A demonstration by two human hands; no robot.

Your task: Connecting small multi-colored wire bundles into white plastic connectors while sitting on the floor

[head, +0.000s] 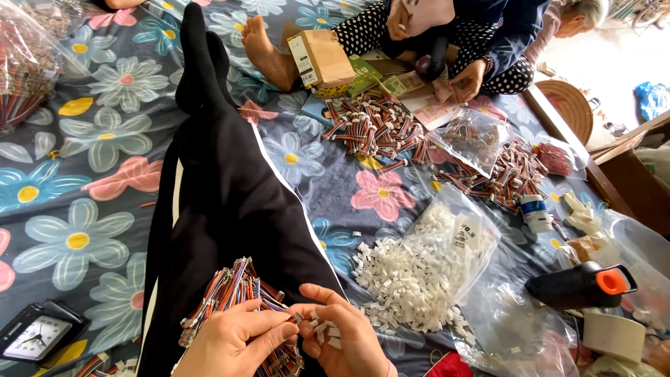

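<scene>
Head-camera footage looks down on a person sitting on a blue-grey floral sheet (84, 160), black-trousered legs stretched out ahead. Across the lap lies a bundle of short multicoloured ribbon wires (234, 293), kept there so the next piece sits right under the fingers. The left hand (234, 343) is curled shut, pinching one end of a wire between thumb and forefinger. The right hand (342, 335) is half cupped, holding several small white plastic connector housings (324, 334) in the palm while its fingertips meet those of the left hand, so spare pieces stay within reach of the wire's end.

Just to the right of the leg, a loose heap of the same white housings (408, 279) spills from a clear plastic bag (464, 237), its mouth turned toward the sitter for easy grabbing. Farther off, a pile of finished wire pieces with white ends (373, 126) lies near a second person, whose hand (466, 80) works at something small beside a brown cardboard box (324, 59). A black alarm clock (38, 335) sits face-up at the lower left, and a black bottle with an orange cap (579, 285) lies on its side at the right.
</scene>
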